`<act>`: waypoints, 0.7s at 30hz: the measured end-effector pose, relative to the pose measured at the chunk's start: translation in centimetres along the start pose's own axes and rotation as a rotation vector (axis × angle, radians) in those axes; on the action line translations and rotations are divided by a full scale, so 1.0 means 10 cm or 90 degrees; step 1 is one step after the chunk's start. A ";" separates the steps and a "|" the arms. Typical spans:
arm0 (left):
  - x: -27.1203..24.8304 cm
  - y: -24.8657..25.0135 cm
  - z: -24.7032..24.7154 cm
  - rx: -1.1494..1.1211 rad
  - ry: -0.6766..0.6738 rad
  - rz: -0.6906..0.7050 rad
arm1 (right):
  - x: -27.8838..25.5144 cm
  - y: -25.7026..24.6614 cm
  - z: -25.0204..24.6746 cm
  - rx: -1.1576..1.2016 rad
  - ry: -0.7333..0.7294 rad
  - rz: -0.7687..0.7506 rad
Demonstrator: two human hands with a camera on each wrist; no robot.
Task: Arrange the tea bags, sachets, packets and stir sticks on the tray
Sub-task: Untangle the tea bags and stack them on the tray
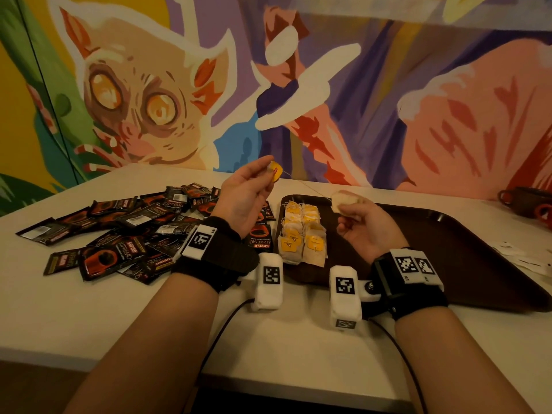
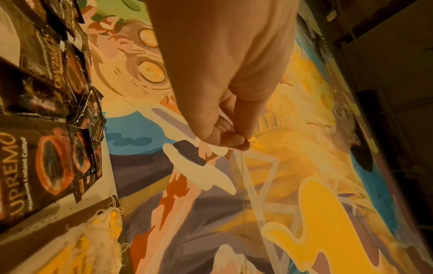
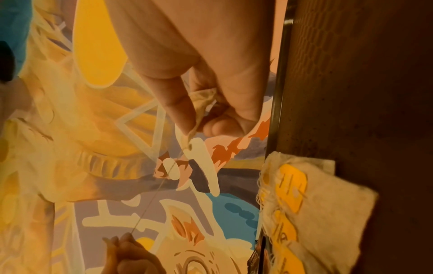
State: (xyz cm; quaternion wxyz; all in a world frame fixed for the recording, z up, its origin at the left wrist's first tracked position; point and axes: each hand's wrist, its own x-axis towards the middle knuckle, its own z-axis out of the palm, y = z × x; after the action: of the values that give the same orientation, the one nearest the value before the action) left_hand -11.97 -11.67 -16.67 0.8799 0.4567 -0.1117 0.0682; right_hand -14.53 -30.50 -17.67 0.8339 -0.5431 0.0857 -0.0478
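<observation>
My left hand [image 1: 254, 186] is raised above the table and pinches the yellow tag [image 1: 275, 171] of a tea bag. A thin string [image 1: 307, 186] runs taut from the tag to the pale tea bag [image 1: 343, 201], which my right hand [image 1: 361, 222] grips over the dark brown tray [image 1: 466, 249]. Several tea bags with yellow tags [image 1: 301, 231] lie in two neat columns at the tray's left end. In the right wrist view the held tea bag [image 3: 201, 103] is pinched between thumb and fingers, and the string [image 3: 154, 196] leads to the left hand [image 3: 126, 254].
A loose pile of black coffee sachets [image 1: 125, 231] covers the white table [image 1: 89, 318] left of the tray. White paper packets [image 1: 525, 258] lie off the tray's right edge. A dark cup [image 1: 525, 201] stands at the far right. A painted wall rises behind.
</observation>
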 end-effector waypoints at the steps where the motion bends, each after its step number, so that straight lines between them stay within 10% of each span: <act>1: 0.00 0.00 0.01 0.001 -0.005 0.006 | -0.01 0.00 0.00 0.001 0.002 0.002; 21: -0.13 -0.14 0.11 0.233 -0.209 -0.187 | -0.10 0.13 0.18 -0.186 -0.048 -0.079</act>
State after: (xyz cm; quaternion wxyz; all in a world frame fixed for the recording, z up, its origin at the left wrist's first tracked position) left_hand -13.09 -13.34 -17.51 0.7533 0.6242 -0.1716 -0.1158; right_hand -15.17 -28.20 -18.02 0.7441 -0.6642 0.0271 -0.0658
